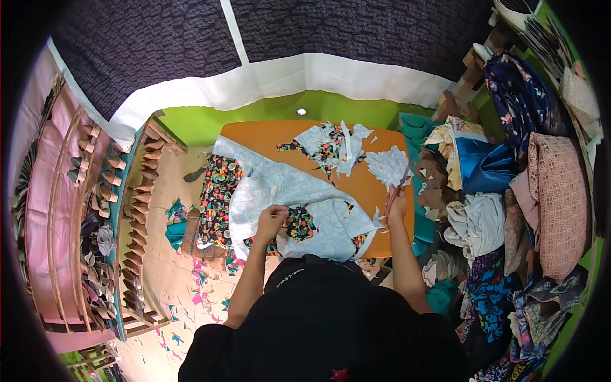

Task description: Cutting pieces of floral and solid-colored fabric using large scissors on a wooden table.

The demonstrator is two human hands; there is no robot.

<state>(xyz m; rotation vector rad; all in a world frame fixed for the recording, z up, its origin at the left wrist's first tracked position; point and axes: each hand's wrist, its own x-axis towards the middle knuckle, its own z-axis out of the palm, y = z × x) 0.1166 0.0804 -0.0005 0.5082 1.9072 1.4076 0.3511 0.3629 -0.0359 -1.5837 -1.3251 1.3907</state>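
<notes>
A large sheet of fabric (273,184), pale on its back and black with a bright floral print on its face, lies over an orange table (254,130). My left hand (272,220) is closed over the sheet, beside a floral-side-up piece (301,225); whatever its fingertips pinch is too small to make out. Toward the table's right edge, my right hand (397,204) is closed around scissors (393,190), which show only as a thin dark shape. Pale cut scraps (387,165) lie just beyond that hand. More floral and pale offcuts (328,145) sit at the table's far side.
Shoe lasts (141,207) line a wooden rack on the left. Folded and bunched fabrics (487,165) crowd the right, close to the table. Coloured scraps (202,280) litter the tiled floor. A dark patterned curtain (344,38) with a white border hangs ahead, before a green wall (191,121).
</notes>
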